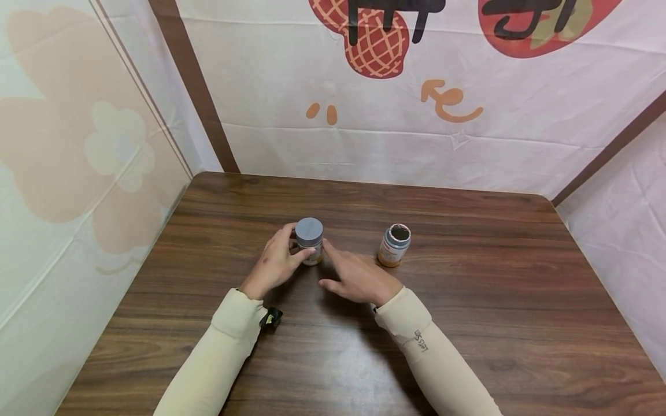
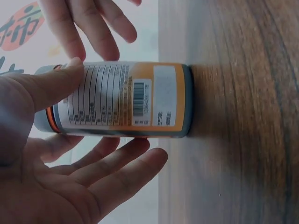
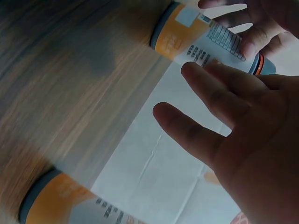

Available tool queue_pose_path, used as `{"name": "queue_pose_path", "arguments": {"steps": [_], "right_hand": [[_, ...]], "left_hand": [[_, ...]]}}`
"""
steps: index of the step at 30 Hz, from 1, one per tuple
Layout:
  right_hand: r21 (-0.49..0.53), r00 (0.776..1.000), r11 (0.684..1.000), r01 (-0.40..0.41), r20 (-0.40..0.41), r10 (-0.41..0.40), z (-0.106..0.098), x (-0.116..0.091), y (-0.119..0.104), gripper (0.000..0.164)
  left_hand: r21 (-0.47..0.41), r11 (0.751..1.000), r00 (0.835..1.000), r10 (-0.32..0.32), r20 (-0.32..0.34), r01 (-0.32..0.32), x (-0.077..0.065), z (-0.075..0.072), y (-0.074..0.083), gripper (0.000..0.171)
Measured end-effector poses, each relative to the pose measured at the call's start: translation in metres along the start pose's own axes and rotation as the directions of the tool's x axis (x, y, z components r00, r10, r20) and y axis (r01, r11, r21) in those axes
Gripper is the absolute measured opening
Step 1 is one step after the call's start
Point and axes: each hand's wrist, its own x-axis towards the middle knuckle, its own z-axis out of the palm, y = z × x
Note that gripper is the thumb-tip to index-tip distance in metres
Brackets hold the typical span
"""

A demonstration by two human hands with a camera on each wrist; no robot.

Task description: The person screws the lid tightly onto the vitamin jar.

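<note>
A capped jar (image 1: 309,231) with a grey lid and a white-and-orange label stands upright on the table. My left hand (image 1: 274,263) holds it from the left, thumb on the near side and fingers around the other. The left wrist view shows the label's barcode and printed table on the jar (image 2: 126,100). From the right, my right hand (image 1: 359,276) reaches toward the jar with extended fingers, fingertips at or just beside its wall; contact is hard to tell. A second jar (image 1: 393,245), its mouth uncovered and dark inside, stands to the right of my right hand.
The brown wood-grain table (image 1: 494,277) has its far edge against a printed cloth backdrop (image 1: 333,150). Another cloth wall (image 1: 62,173) rises along the left side. A small black device (image 1: 271,318) sits at the left wrist.
</note>
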Motion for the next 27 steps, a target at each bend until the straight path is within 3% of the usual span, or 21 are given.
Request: {"name": "queue_pose_path", "arguments": {"steps": [8,27], "right_hand": [[0.01,0.994,0.997,-0.078,0.073,0.077,0.0,0.014,-0.005,0.086],[0.055,0.992,0.996,-0.077,0.104,0.071,0.005,0.027,-0.003,0.088]], "left_hand": [[-0.028,0.998,0.997,-0.062,-0.053,0.061,0.005,-0.002,-0.002,0.059],[-0.023,0.994,0.992,-0.111,-0.063,0.109,0.009,-0.004,-0.004,0.062]]}}
